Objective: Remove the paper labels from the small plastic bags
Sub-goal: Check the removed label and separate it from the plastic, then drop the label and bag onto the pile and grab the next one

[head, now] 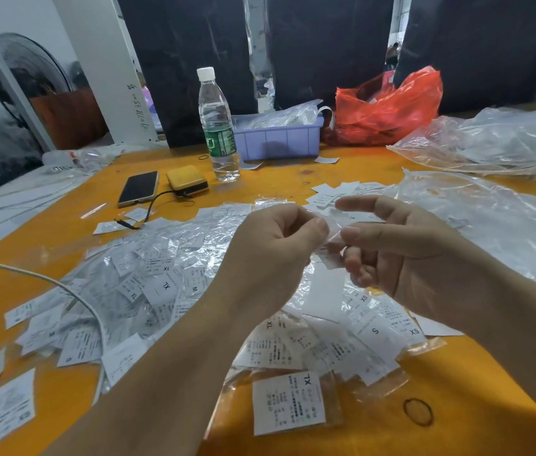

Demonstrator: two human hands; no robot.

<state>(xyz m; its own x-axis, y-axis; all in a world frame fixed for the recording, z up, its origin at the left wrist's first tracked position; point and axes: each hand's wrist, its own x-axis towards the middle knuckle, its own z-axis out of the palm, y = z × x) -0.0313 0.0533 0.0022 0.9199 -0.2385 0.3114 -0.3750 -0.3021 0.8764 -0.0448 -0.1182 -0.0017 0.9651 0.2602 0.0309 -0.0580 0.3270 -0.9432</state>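
Both my hands are raised over a heap of small clear plastic bags with white paper size labels (161, 284) on the orange table (46, 232). My left hand (270, 255) has its fingers curled and pinches one small clear bag (331, 245) at its left end. My right hand (401, 248) pinches the same bag from the right with thumb and lower fingers, its index finger stretched out above. A white label edge (332, 263) hangs below the bag. Loose white labels (332, 192) lie in a small pile behind my hands.
A water bottle (217, 126), a phone (138, 188) and a yellow power bank (187, 181) stand at the back. A lilac tray (276, 139) and a red bag (388, 106) are behind them. Big clear bags (490, 143) lie right. A white cable (46, 281) crosses left; a rubber band (418, 411) lies near right.
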